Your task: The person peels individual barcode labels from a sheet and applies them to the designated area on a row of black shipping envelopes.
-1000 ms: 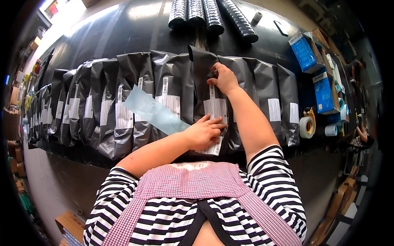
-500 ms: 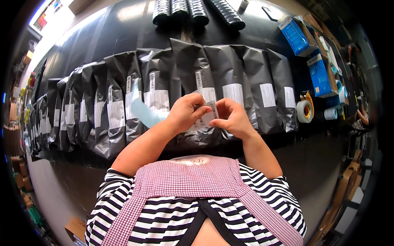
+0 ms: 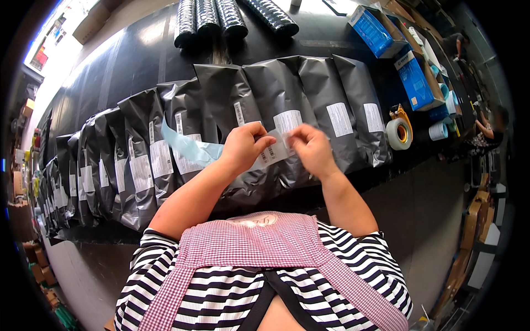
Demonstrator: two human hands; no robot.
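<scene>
My left hand [image 3: 244, 147] pinches a strip of label backing [image 3: 187, 148], pale blue and trailing off to the left, together with a white barcode label [image 3: 274, 151]. My right hand [image 3: 311, 147] grips the label's right edge with thumb and fingertips. Both hands hover close together just above a row of black plastic mailer bags [image 3: 265, 105] lying overlapped on the dark table [image 3: 127, 55]. Most bags carry a white label on the front.
Several black rolls [image 3: 232, 14] lie at the table's far edge. Blue boxes [image 3: 415, 83] stand at the right, with a roll of tape on a dispenser [image 3: 398, 132] beside them. Another person [image 3: 488, 129] sits at the far right. Cardboard boxes line the floor at left.
My right hand came down off the upright bag and met my left hand in front of me. Both hands now hold the label together, nearer my body.
</scene>
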